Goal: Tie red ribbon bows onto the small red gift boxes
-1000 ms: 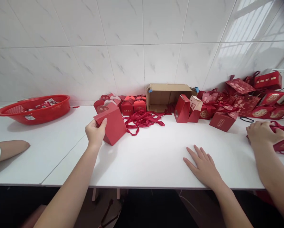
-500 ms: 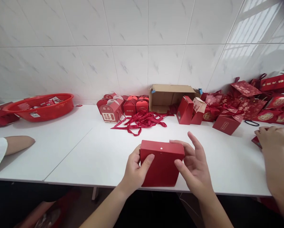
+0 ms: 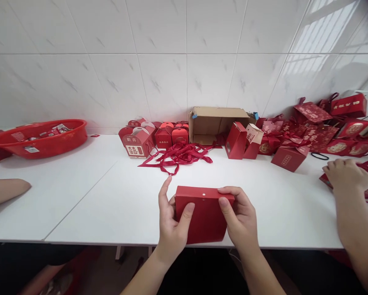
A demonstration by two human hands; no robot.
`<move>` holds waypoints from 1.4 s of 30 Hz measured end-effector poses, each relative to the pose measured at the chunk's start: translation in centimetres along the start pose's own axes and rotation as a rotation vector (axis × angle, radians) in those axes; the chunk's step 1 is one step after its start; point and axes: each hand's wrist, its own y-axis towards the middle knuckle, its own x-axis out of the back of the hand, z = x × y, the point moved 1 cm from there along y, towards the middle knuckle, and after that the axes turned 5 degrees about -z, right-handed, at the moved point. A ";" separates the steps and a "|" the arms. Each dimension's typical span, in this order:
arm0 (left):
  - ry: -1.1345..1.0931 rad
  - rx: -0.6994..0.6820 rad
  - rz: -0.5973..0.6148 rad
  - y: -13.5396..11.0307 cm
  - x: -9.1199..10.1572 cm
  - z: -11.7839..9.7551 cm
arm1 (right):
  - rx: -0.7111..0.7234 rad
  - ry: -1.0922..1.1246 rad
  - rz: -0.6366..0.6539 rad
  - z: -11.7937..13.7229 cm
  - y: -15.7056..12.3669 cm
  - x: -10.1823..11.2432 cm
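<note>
I hold a plain red box [image 3: 204,215] over the near edge of the white table [image 3: 110,196]. My left hand [image 3: 170,223] grips its left side, thumb on the front and index finger raised. On the right side my right hand [image 3: 241,219] wraps the top corner with its fingers. A small pale dot shows on the box's upper face.
Red ribbons [image 3: 179,153] lie behind the box, with small red gift boxes [image 3: 137,143] and an open cardboard carton [image 3: 216,123] by the tiled wall. A red basin [image 3: 37,137] stands far left. Another person's hand [image 3: 346,176] rests on red bags at right; an arm [image 3: 5,190] lies at left.
My left hand carried the red box from the back left to the near edge. My right hand rose from the table and closed on the box's right side.
</note>
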 end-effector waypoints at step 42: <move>0.065 -0.039 0.038 -0.7 0.5 -0.4 | 0.430 -0.784 0.499 6.9 2.1 0.0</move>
